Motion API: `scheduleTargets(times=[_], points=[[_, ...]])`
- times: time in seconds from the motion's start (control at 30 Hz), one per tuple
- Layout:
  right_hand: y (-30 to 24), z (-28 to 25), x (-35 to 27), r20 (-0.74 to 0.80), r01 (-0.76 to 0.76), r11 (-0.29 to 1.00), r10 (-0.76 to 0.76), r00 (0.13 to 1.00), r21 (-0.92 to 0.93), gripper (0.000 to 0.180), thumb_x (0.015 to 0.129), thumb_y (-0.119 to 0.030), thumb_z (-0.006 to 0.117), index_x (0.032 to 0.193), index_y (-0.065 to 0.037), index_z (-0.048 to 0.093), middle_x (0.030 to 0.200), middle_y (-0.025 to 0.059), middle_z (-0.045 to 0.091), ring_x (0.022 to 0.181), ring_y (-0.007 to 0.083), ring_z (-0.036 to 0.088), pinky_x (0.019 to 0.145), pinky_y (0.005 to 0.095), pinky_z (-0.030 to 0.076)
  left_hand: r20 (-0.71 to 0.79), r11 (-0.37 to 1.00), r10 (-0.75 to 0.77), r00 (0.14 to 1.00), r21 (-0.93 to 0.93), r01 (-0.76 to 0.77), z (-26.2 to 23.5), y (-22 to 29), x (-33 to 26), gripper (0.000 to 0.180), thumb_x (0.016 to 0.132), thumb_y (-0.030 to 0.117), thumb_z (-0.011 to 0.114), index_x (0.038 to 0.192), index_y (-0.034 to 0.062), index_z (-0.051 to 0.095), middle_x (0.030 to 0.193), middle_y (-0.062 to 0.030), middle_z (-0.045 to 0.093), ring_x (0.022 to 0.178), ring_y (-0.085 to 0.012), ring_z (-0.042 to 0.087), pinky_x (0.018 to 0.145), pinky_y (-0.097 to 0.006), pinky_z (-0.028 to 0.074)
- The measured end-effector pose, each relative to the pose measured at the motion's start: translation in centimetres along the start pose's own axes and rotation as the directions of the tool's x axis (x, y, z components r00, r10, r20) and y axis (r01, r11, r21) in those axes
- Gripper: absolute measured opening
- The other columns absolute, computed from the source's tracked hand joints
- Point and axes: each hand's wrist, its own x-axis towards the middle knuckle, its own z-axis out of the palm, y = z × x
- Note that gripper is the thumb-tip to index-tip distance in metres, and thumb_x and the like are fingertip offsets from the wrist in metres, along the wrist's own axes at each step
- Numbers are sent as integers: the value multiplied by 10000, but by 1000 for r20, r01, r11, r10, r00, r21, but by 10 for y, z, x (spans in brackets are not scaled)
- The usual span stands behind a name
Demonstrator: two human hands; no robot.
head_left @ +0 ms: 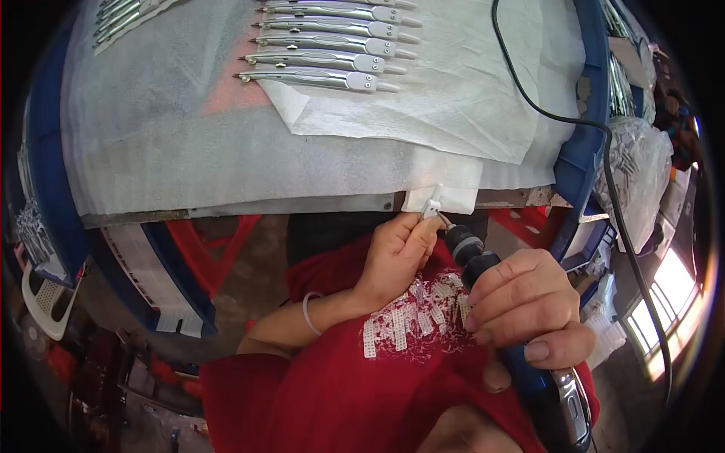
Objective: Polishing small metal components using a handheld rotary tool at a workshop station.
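Note:
At the table's near edge, my left hand pinches a small silver drawing compass between thumb and fingers. Only its head shows; the rest is hidden by the hand. My right hand is wrapped round a dark blue and black electric screwdriver, slanting up to the left. Its bit meets the compass head or stops right beside it; which, I cannot tell. Under the compass lies a small white pad on the table edge. Farther off, several silver compasses lie side by side in a row, points to the left.
White foam sheet covers the table. A black cable crosses its right side and hangs down. Blue trays flank the table, with a plastic bag of metal parts at right. More compasses lie far left. Red stool legs show below.

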Motion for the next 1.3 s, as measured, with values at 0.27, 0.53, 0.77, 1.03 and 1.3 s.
scheduleTargets(times=[0.27,0.53,0.77,1.03,1.3], points=[[-1,-1,2,3,-60,998,60,998,0,330,713,-76,765,876,-25,482,676,137,615,539,232,614,503,331,523,-9,1000,4,1000,-25,-4,3,-2,-2,190,964,139,482,933,-3,604,591,51,448,501,-14,372,447,-186,308],[4,1,6,-34,-12,1000,13,999,29,349,681,-50,774,868,-4,483,663,148,602,529,240,603,468,323,502,-22,999,8,1000,-34,-8,3,-4,-2,180,960,136,489,924,-3,598,597,52,450,502,-12,373,445,-185,309],[-6,-16,-5,18,-85,994,86,996,-72,468,816,-247,703,1111,-77,381,735,45,583,539,159,591,501,303,493,109,989,-52,993,-135,66,-7,-4,0,215,972,172,462,982,-1,589,608,41,434,484,-21,345,433,-186,285],[-8,-29,-7,-283,-766,633,760,586,112,381,687,-22,724,1019,14,542,701,29,581,612,78,555,552,205,426,470,847,-266,841,-302,437,-13,16,-6,520,991,427,322,1006,-23,583,575,3,454,426,-45,349,394,-190,289],[-8,-20,-16,-324,-600,703,710,625,382,409,714,-117,685,1027,39,472,629,83,548,497,158,536,470,256,442,452,971,-186,873,221,93,-7,62,-37,332,990,254,408,1086,-9,585,700,-13,541,506,-42,448,487,-165,354]])
